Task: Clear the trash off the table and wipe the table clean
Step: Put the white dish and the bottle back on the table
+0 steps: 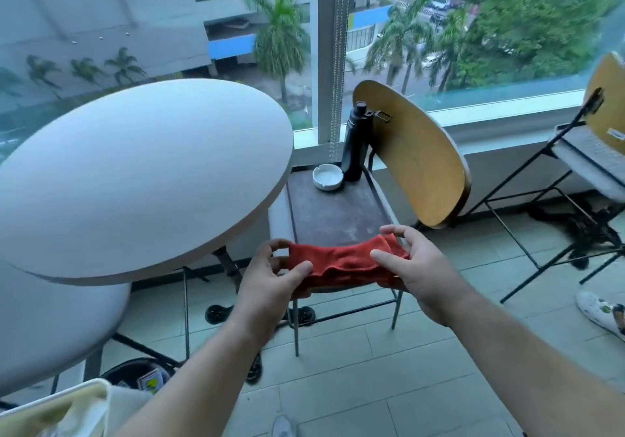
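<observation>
A red cloth (341,264) is stretched between both my hands, above the front edge of a chair seat (334,210). My left hand (274,281) pinches its left end between thumb and fingers. My right hand (411,264) pinches the right end the same way. The round white table (135,179) lies to the left, its top bare. A black bin (135,374) with some packaging inside stands on the floor under the table.
On the chair seat stand a white ashtray (327,176) and a black bottle (355,142), in front of the wooden backrest (416,155). A second chair (588,152) is at the right, near a white shoe (602,313). A large window runs behind.
</observation>
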